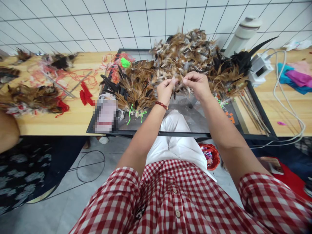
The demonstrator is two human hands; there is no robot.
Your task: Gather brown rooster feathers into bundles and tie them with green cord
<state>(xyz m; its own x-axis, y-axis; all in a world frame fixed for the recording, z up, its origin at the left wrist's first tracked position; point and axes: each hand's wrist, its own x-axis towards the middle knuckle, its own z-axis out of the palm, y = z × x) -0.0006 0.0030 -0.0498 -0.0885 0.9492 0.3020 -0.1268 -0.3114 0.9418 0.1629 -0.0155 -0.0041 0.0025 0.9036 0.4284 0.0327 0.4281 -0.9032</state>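
Observation:
My left hand (166,90), with a beaded bracelet at the wrist, pinches a small brownish feather (179,85) between thumb and forefinger. Close on its right, my right hand (198,85) has its thumb and fingertips pressed together; what lies in them is too small to make out. Both hands are above the dark-framed clear tray (156,132), in front of a big heap of loose brown feathers (185,52). Tied feather bundles (138,87) with bright green string lie left of my hands, and another feather bundle (230,81) lies to the right.
A white bottle (242,35) and a white charger (260,68) with a looping cable stand at the right. Thin sticks (254,112) lie by the tray's right edge. Red strings (85,93) and more feathers (29,97) are at left, beside another person's arm (8,131). A red basket (211,156) sits below.

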